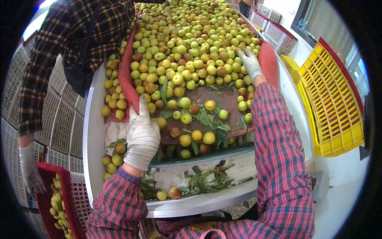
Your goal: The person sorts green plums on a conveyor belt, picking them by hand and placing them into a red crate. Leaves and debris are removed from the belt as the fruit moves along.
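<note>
My left hand [142, 134], in a white knit glove, lies at the lower end of a rolled red cloth [127, 74] on the left side of the sorting table; whether its fingers grip the cloth is unclear. My right hand [249, 61], gloved alike, reaches to the far right and touches the edge of a heap of green and reddish jujube-like fruits [179, 49]. Between my hands, scattered fruits and green leaves [204, 116] lie on a dark red cloth [176, 121]. Loose fruits also sit left of my left hand.
The table's white metal rim [203, 206] curves nearest me, with leafy sprigs [203, 180] inside it. A co-worker in a plaid sleeve [38, 77] stands at left, one gloved hand [29, 170] at a red-lined crate of fruit [58, 206]. Yellow plastic crates [331, 104] stand at right.
</note>
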A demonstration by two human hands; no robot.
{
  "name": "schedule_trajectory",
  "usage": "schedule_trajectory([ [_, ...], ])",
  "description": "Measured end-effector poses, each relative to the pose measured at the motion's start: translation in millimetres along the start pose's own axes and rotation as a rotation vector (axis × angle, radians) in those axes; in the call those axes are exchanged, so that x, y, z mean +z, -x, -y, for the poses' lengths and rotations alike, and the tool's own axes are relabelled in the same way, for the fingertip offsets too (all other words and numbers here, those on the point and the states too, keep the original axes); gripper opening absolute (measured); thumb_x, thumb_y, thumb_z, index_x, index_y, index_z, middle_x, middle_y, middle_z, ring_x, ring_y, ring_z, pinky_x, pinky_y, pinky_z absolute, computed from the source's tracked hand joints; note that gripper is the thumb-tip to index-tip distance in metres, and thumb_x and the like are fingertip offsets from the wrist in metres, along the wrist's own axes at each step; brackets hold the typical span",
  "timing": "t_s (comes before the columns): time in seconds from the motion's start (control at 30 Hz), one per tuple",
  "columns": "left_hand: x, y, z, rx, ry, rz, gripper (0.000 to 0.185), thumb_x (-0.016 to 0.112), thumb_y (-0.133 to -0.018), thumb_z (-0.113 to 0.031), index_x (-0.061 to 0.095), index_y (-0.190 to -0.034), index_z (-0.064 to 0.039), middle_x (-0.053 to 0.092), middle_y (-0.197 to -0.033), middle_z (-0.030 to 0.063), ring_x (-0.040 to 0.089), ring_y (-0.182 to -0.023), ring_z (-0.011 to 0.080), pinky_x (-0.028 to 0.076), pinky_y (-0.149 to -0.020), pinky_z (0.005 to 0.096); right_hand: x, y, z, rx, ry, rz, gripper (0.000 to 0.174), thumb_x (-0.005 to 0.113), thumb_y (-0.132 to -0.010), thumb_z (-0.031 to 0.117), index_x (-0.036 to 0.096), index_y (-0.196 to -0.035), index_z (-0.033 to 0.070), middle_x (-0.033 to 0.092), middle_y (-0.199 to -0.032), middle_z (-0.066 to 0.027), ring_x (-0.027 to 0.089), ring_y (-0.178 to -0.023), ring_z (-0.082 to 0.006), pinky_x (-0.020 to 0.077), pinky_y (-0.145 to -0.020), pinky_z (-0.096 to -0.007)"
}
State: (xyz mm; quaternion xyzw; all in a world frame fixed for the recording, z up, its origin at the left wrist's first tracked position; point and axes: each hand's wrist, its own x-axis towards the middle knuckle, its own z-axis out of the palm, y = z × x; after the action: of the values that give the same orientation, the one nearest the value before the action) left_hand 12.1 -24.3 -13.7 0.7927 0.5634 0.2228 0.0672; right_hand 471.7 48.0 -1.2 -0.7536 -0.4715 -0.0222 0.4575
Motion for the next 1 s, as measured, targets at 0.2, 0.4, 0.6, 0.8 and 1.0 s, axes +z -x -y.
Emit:
schedule_trajectory([
  [0.2,-10,-4,-9,-0.046,0.006,0.066,0.074,0.055,-0.084,-0.013,0.024,-0.150,-0.008,0.036,-0.137,0.0358,0.052,-0.116,0.0465,0.048,-0.093,0.0461,45,27,39,-0.055,-0.607,0.231,0.054,0.065,-0.091,0.037,0.053,-0.133,0.006,0.059,-0.129,-0.0111,0.053,-0.119,-0.0217,0.0391,-0.103,-0.0309],
  [0.4,0,-6,-1,0.013,0.070,-0.014,0.070,0.052,-0.084,-0.010,0.026,-0.150,-0.008,0.037,-0.136,0.0361,0.052,-0.114,0.0476,0.046,-0.095,0.0471,79,92,125,-0.259,-0.249,0.597,0.069,0.061,-0.085,0.054,0.052,-0.137,0.008,0.055,-0.136,-0.0159,0.051,-0.126,-0.0249,0.0372,-0.107,-0.0325],
  [0.6,3,-5,10,0.018,0.055,-0.047,0.070,0.049,-0.084,-0.005,0.026,-0.150,-0.008,0.037,-0.137,0.0364,0.051,-0.116,0.0484,0.045,-0.098,0.0476,73,162,185,-0.477,-0.236,1.052,0.065,0.063,-0.085,0.055,0.057,-0.133,0.012,0.060,-0.130,-0.0162,0.056,-0.121,-0.0275,0.0404,-0.105,-0.0351],
  [0.8,0,-5,-5,0.003,0.083,0.016,0.073,0.052,-0.081,-0.004,0.027,-0.149,-0.008,0.037,-0.137,0.0365,0.052,-0.115,0.0482,0.046,-0.097,0.0477,30,105,123,-0.212,-0.138,0.435,0.045,0.059,-0.087,0.046,0.069,-0.114,0.010,0.069,-0.114,-0.0101,0.065,-0.104,-0.0221,0.0488,-0.093,-0.0344],
  [1.0,-3,-3,-4,0.036,0.115,0.007,0.075,0.057,-0.080,-0.007,0.028,-0.149,-0.007,0.037,-0.137,0.0361,0.053,-0.114,0.0475,0.046,-0.096,0.0465,10,60,-11,-0.015,0.534,-0.020,0.069,0.054,-0.086,0.054,0.050,-0.136,0.007,0.044,-0.146,-0.0113,0.035,-0.138,-0.0311,0.0311,-0.112,-0.0412],
])
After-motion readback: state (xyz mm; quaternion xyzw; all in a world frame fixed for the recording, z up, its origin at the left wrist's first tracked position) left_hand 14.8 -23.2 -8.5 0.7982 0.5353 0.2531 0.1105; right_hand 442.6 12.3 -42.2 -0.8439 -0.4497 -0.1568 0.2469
